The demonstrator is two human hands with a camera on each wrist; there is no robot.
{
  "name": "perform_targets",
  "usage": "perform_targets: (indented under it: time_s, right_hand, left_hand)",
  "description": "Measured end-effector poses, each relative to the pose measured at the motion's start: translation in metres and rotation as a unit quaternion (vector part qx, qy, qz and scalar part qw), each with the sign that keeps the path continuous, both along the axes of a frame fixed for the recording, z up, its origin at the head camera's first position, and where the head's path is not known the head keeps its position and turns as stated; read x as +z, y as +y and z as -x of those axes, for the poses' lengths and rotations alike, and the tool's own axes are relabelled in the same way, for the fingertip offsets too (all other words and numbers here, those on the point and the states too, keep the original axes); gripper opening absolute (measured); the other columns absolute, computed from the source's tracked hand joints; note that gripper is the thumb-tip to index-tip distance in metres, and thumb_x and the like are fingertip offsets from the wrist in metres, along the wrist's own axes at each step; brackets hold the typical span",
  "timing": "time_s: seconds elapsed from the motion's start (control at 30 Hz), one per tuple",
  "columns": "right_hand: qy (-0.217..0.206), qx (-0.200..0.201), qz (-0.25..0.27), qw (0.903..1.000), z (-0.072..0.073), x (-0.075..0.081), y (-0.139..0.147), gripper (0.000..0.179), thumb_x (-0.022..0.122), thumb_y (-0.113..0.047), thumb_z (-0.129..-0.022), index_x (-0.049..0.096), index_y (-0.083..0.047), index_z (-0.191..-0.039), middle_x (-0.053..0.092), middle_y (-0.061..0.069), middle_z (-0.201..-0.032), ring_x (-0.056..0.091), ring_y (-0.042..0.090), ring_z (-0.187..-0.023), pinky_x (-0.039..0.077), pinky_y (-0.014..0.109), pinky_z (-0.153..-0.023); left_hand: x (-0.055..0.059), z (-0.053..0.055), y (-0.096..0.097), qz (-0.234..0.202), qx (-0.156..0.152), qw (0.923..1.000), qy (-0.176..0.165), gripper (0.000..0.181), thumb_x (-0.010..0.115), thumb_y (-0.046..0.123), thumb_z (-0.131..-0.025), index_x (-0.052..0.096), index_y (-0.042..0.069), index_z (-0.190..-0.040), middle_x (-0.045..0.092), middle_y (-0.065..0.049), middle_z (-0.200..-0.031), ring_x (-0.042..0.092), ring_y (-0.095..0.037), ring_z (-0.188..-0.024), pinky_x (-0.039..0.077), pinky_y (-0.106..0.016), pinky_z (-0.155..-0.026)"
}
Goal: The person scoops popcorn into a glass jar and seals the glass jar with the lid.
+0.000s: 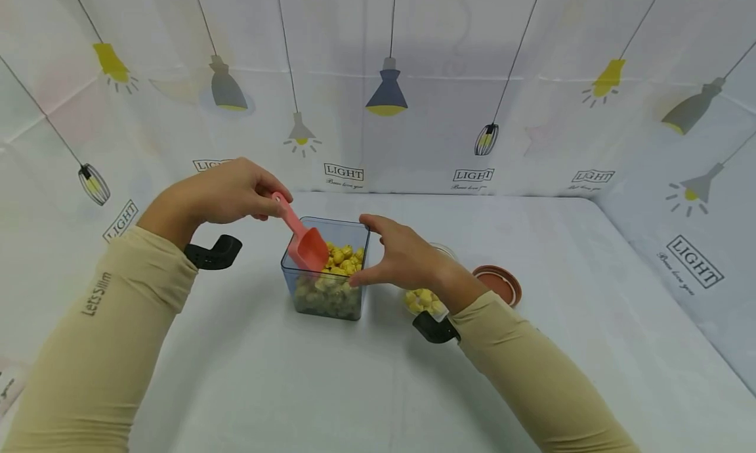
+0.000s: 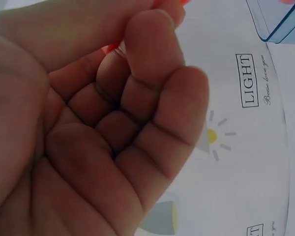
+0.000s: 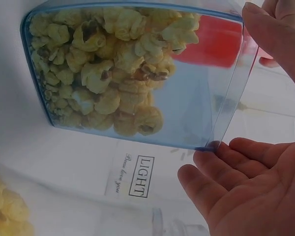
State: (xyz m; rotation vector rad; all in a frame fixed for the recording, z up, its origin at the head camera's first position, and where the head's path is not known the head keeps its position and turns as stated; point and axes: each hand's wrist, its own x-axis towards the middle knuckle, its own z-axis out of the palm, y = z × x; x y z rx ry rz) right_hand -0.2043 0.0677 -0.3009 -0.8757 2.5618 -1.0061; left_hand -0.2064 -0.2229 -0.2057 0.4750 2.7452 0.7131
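A clear bluish plastic container (image 1: pixel 338 228) stands upright on the table, partly filled with yellow popcorn (image 1: pixel 344 261). My left hand (image 1: pixel 227 192) pinches the handle end of a coral-pink scoop (image 1: pixel 310 249), whose tilted bowl is inside the container against the popcorn. In the left wrist view the curled fingers (image 2: pixel 179 105) hide most of the handle. My right hand (image 1: pixel 407 253) holds the container's right side, thumb at the front corner and fingers at the back. Through the wall, the right wrist view shows the popcorn (image 3: pixel 103 73) and the red scoop bowl (image 3: pixel 214 44).
Right of the container, a clear jar with popcorn (image 1: pixel 422 301) lies partly hidden behind my right wrist. A reddish-brown round lid (image 1: pixel 498 285) is beside it. A white cloth printed with lamps (image 1: pixel 386 88) covers the back wall.
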Motion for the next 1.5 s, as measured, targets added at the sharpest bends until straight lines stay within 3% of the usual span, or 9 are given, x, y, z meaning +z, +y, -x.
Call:
perform_targets:
  time_s: [0.3,0.53,0.77,1.23,1.5]
  right_hand:
    - [-0.004,-0.010,-0.001,0.9999,0.000,0.000,-0.001,0.104,0.087,-0.041,-0.077,0.028,-0.008,-0.157,0.032,0.009,-0.160,0.040,0.032,-0.139,0.040,0.046,-0.108]
    - [-0.004,-0.015,0.004,0.9999,-0.001,0.000,-0.002,0.105,0.088,-0.042,-0.076,0.029,-0.008,-0.157,0.033,0.008,-0.159,0.040,0.032,-0.139,0.040,0.046,-0.108]
    - [-0.005,0.000,0.015,0.9999,0.000,-0.002,-0.001,0.105,0.087,-0.041,-0.078,0.027,-0.007,-0.157,0.032,0.008,-0.160,0.040,0.033,-0.140,0.038,0.045,-0.110]
    - [0.000,-0.018,0.013,0.9998,0.001,0.000,0.000,0.104,0.087,-0.040,-0.077,0.029,-0.008,-0.157,0.033,0.007,-0.159,0.041,0.031,-0.139,0.039,0.045,-0.109]
    - [-0.011,-0.015,0.021,0.9996,0.000,-0.003,-0.001,0.105,0.087,-0.039,-0.078,0.027,-0.008,-0.157,0.032,0.007,-0.160,0.040,0.034,-0.140,0.037,0.044,-0.111]
  left_hand:
    - [-0.002,-0.002,0.006,0.004,-0.017,0.9998,0.010,0.027,0.066,0.022,-0.098,0.072,0.006,-0.119,0.069,-0.005,-0.092,0.062,-0.027,-0.088,0.046,-0.038,-0.070]
    - [-0.006,-0.001,0.015,-0.001,-0.039,0.9992,0.002,0.029,0.066,0.024,-0.098,0.071,0.005,-0.119,0.069,-0.004,-0.089,0.062,-0.026,-0.087,0.049,-0.038,-0.072]
    - [0.002,-0.008,0.002,0.014,-0.009,0.9997,0.016,0.028,0.065,0.023,-0.098,0.071,0.006,-0.120,0.068,-0.005,-0.090,0.062,-0.025,-0.086,0.046,-0.037,-0.066]
    - [0.010,-0.009,0.024,0.041,-0.030,0.9980,0.036,0.025,0.066,0.022,-0.096,0.073,0.007,-0.115,0.070,-0.003,-0.091,0.062,-0.022,-0.083,0.051,-0.039,-0.073]
    - [0.012,-0.013,0.018,0.049,-0.005,0.9982,0.035,0.026,0.067,0.022,-0.096,0.072,0.006,-0.116,0.070,-0.003,-0.091,0.062,-0.023,-0.084,0.051,-0.039,-0.072]
